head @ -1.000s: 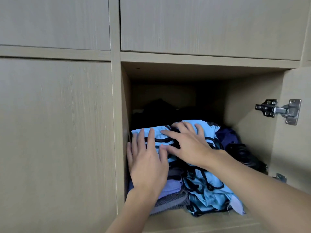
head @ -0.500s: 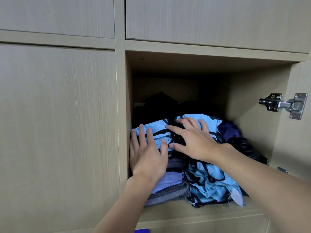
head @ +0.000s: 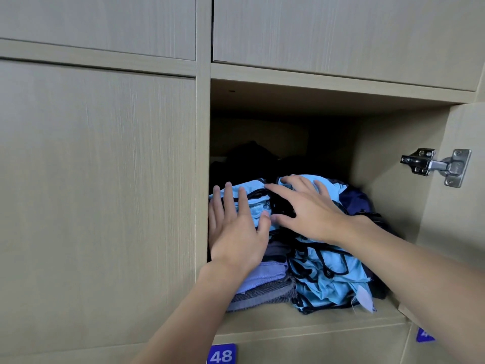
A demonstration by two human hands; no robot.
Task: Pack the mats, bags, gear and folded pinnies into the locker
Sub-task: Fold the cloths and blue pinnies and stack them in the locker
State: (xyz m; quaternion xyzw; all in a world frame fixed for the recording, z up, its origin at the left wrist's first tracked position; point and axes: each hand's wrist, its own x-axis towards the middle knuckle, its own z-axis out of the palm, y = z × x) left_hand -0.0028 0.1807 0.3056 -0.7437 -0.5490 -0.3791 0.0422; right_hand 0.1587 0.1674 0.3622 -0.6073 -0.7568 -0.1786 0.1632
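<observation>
The open locker (head: 309, 317) holds a pile of light blue pinnies (head: 328, 269) with black trim at its front. My left hand (head: 236, 229) lies flat with straight fingers against the pile's left side. On top of the pinnies rests my right hand (head: 307, 211), its fingers spread, pressing down. Folded purple and grey mats (head: 262, 285) lie under the left hand. Dark bags and gear (head: 252, 158) fill the back, and a navy item (head: 354, 200) sits at the right, partly hidden.
The locker's door (head: 456, 206) stands open at the right on a metal hinge (head: 435, 165). Shut wooden doors (head: 97, 195) surround the compartment. A blue number plate 48 (head: 221, 354) marks the locker below.
Both hands stay pressed on the pinnies, barely shifted. The camera has tilted down a little, so the number plate below shows.
</observation>
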